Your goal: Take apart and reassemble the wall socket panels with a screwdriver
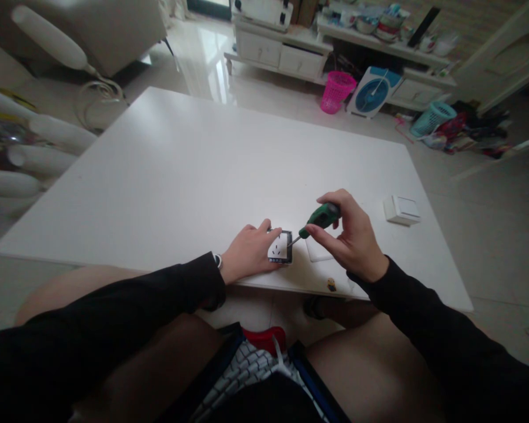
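socket (276,248) on table (203,170) | plate (317,252) right of socket | box (401,210) farther right | fan (371,94) behind table

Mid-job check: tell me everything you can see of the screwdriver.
The screwdriver has a thick green handle with a black end, perhaps plastic or rubber, and a thin, metal-looking shaft. Held in the grip of the right hand, it slants down leftward above the white table, its tip at the right side of the socket. Whether the tip sits in a screw is too small to tell.
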The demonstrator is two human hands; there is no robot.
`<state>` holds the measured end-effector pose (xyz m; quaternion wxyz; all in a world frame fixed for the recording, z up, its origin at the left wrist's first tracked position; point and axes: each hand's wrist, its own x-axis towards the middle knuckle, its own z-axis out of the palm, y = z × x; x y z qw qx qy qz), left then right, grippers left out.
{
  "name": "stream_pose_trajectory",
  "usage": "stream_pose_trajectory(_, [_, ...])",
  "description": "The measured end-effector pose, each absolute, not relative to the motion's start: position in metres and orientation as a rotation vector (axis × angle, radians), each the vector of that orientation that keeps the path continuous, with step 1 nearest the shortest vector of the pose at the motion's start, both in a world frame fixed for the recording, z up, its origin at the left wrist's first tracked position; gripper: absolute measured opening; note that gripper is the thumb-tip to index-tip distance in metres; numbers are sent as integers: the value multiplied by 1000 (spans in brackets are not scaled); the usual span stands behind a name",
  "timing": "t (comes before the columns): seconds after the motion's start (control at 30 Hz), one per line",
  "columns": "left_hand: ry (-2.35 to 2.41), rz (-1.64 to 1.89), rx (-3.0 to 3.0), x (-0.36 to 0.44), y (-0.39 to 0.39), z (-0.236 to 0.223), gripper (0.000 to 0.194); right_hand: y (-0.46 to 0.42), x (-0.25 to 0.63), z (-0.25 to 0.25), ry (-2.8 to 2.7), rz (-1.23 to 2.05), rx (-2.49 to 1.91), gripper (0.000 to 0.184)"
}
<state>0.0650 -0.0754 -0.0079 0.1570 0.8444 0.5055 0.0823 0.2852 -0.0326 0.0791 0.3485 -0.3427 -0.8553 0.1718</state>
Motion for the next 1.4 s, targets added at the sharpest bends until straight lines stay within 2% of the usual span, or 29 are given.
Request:
stream_pose_trajectory(0.1, [1446,227,2412,65,-75,-7,63,-35,285,85,-2280,353,-873,30])
stream_pose_trajectory(0.27, [1453,208,2422,65,-76,-7,64,-40,287,91,-2249,584,-757,42])
stream_pose_trajectory(0.37, [1447,215,2427,65,-76,-8,63,-41,284,92,-2261,649,-771,33])
stream_pose_trajectory(0.53, [1443,241,2413,64,-75,-10,61,-40,277,93,-2292,569,-830,16])
stream_pose_trajectory(0.67, [1435,237,2396,64,-75,-9,59,-39,276,92,-2289,497,-914,28])
stream_pose_trajectory(0.83, [1432,244,2429,63,-75,-5,64,-40,279,93,-2202,586,-1012,24])
stream_pose_trajectory(0.9, [1453,297,2427,61,-72,-1,64,-41,279,92,-2148,646,-1011,29])
stream_pose_trajectory(1.07, [1132,562,2233,63,-55,12,33,-41,278,89,-2092,823,-937,39])
stream_pose_trajectory(1.13, [969,633,2125,68,-50,15,26,-41,278,88,-2090,854,-901,39])
stream_pose_trajectory(1.4, [950,861,1808,84,-48,7,18,-38,276,85,-2102,831,-908,37])
